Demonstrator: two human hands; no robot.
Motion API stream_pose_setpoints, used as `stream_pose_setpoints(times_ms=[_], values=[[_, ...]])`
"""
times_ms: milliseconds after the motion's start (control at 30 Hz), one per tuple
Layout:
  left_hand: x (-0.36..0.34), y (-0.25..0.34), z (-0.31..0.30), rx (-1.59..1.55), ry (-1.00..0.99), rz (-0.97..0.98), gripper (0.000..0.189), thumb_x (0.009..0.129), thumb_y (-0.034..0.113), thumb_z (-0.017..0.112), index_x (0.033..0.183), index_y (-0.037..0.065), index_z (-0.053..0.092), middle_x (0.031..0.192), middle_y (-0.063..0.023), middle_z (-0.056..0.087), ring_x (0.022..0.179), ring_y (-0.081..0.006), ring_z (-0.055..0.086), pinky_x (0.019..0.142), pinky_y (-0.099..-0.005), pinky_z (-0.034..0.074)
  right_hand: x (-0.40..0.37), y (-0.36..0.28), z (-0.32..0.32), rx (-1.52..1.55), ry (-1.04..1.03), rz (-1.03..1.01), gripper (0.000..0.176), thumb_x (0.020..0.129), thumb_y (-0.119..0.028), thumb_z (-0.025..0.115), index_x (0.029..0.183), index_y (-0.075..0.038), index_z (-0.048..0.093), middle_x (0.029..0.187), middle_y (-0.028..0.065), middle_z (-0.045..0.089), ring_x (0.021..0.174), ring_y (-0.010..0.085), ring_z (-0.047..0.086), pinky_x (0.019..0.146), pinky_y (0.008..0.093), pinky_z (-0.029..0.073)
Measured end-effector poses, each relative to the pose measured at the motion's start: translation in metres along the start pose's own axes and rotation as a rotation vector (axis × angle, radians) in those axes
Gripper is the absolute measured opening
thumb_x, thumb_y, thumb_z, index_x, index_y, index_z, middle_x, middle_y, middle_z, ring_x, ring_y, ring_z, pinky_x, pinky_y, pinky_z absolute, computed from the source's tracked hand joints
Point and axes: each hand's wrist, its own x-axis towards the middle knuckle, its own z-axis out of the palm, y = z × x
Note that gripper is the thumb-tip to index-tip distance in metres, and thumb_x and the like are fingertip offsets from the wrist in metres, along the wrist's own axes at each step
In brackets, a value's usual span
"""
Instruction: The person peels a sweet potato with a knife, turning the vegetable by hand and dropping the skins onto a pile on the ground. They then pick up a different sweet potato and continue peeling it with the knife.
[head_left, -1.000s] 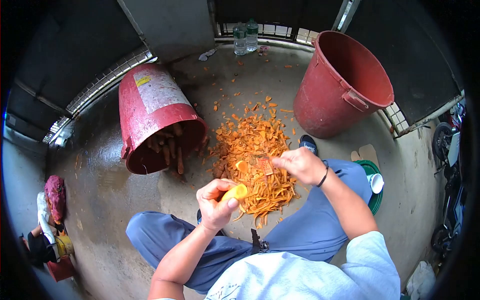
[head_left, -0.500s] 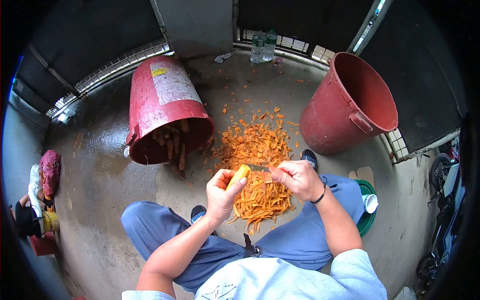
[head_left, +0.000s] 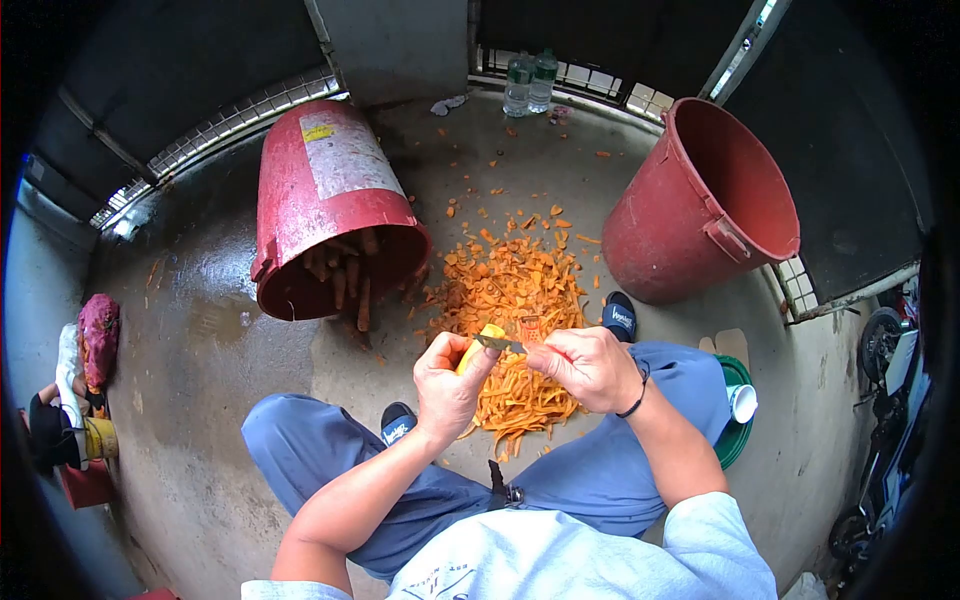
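A yellow-orange peeled piece (head_left: 466, 362), likely carrot, is held upright in my left hand (head_left: 447, 385). My right hand (head_left: 592, 368) grips a small knife (head_left: 499, 344), whose dark blade lies across the piece near its top end, close to my left thumb. Below both hands, a heap of orange peelings (head_left: 515, 290) is spread on the floor between my feet. To the upper left, a red bin (head_left: 325, 180) lies on its side with several unpeeled carrots (head_left: 352, 275) at its mouth.
Another red bin (head_left: 650, 235) stands upright at the right. Two clear bottles (head_left: 530, 85) stand by the back wall. Beside my right knee, a white cup (head_left: 742, 403) rests on a green lid (head_left: 737, 440). A pink bag (head_left: 99, 340) is at the far left.
The knife blade has turned and moved down and left, onto the yellow-orange piece. Both hands have shifted slightly, and my right hand is a little lower and closer to the left one.
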Motion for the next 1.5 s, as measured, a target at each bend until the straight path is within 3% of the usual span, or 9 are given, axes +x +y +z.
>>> stream_pose_setpoints(times_ms=[133, 233, 333, 433, 700, 1067, 1167, 1300, 1500], values=[[-0.004, 0.001, -0.001, 0.02, 0.003, -0.012, 0.026, 0.09, 0.018, 0.084, 0.094, 0.002, 0.063, 0.084, -0.0014, 0.068, 0.071, -0.0034, 0.057, 0.063, -0.02, 0.045, 0.005, 0.011, -0.005, -0.036, -0.089, 0.147, 0.046, 0.1, -0.045, 0.065, 0.08, -0.005, 0.07, 0.066, 0.017, 0.062, 0.064, 0.0366, 0.064, 0.059, 0.0437, 0.049], [-0.008, 0.007, 0.003, 0.184, -0.075, 0.277, 0.029, 0.088, 0.019, 0.086, 0.094, 0.002, 0.064, 0.085, -0.0015, 0.068, 0.071, -0.0038, 0.057, 0.064, -0.0202, 0.046, 0.006, 0.049, -0.009, -0.055, -0.203, 0.433, 0.06, 0.102, -0.054, 0.056, 0.075, -0.002, 0.068, 0.07, 0.0217, 0.065, 0.066, 0.0356, 0.065, 0.062, 0.0442, 0.049], [-0.005, 0.014, 0.004, 0.084, -0.042, 0.021, 0.029, 0.087, 0.019, 0.085, 0.096, 0.001, 0.064, 0.086, 0.0005, 0.066, 0.073, -0.0038, 0.058, 0.066, -0.0201, 0.047, 0.0, 0.072, -0.008, 0.115, 0.147, 0.342, 0.055, 0.102, -0.046, 0.061, 0.076, 0.002, 0.065, 0.065, 0.0185, 0.058, 0.058, 0.0249, 0.055, 0.058, 0.0381, 0.045], [0.0, 0.01, 0.0, 0.183, -0.037, 0.04, 0.029, 0.087, 0.019, 0.085, 0.096, 0.001, 0.064, 0.086, 0.0007, 0.066, 0.073, -0.0042, 0.058, 0.066, -0.0201, 0.047, -0.005, 0.04, -0.018, 0.177, 0.122, 0.22, 0.047, 0.101, -0.041, 0.066, 0.08, 0.001, 0.067, 0.061, 0.0145, 0.056, 0.058, 0.0191, 0.053, 0.055, 0.0342, 0.043], [0.001, 0.004, 0.002, 0.433, -0.001, 0.226, 0.032, 0.077, 0.015, 0.088, 0.093, -0.001, 0.065, 0.083, -0.0065, 0.068, 0.073, -0.01, 0.062, 0.067, -0.0261, 0.051, -0.004, 0.018, -0.013, 0.018, 0.025, -0.14, 0.032, 0.092, -0.032, 0.076, 0.086, 0.0, 0.073, 0.069, 0.0131, 0.063, 0.059, 0.0262, 0.061, 0.054, 0.0342, 0.046], [0.005, 0.006, -0.004, 0.533, -0.032, 0.434, 0.034, 0.071, 0.015, 0.089, 0.088, 0.0, 0.063, 0.079, -0.0115, 0.062, 0.068, -0.0223, 0.063, 0.063, -0.0327, 0.051, -0.004, 0.017, -0.016, -0.11, 0.039, -0.144, 0.029, 0.091, -0.037, 0.076, 0.084, -0.009, 0.077, 0.068, 0.0108, 0.063, 0.06, 0.0284, 0.065, 0.053, 0.0376, 0.049], [0.005, 0.012, -0.005, 0.548, -0.058, 0.505, 0.036, 0.07, 0.016, 0.091, 0.086, 0.0, 0.062, 0.078, -0.0118, 0.063, 0.067, -0.0223, 0.063, 0.061, -0.0328, 0.051, -0.002, 0.012, -0.022, -0.117, -0.019, -0.077, 0.036, 0.092, -0.042, 0.074, 0.081, -0.007, 0.076, 0.068, 0.013, 0.066, 0.062, 0.0318, 0.066, 0.055, 0.0402, 0.05], [0.005, 0.023, -0.006, 0.547, -0.155, 0.675, 0.037, 0.069, 0.016, 0.092, 0.084, 0.001, 0.062, 0.078, -0.0124, 0.063, 0.067, -0.0229, 0.063, 0.061, -0.0328, 0.051, -0.001, 0.051, -0.029, -0.207, -0.007, 0.425, 0.052, 0.096, -0.049, 0.066, 0.075, -0.002, 0.072, 0.064, 0.0228, 0.062, 0.062, 0.0373, 0.066, 0.058, 0.0445, 0.05], [0.006, 0.017, -0.006, 0.598, -0.107, 0.57, 0.037, 0.071, 0.017, 0.092, 0.086, 0.0, 0.063, 0.079, -0.0123, 0.064, 0.068, -0.0236, 0.064, 0.062, -0.0328, 0.052, -0.006, 0.044, -0.029, 0.028, 0.16, 0.333, 0.044, 0.098, -0.039, 0.069, 0.08, 0.001, 0.069, 0.06, 0.0185, 0.056, 0.054, 0.0285, 0.057, 0.057, 0.0384, 0.047]])
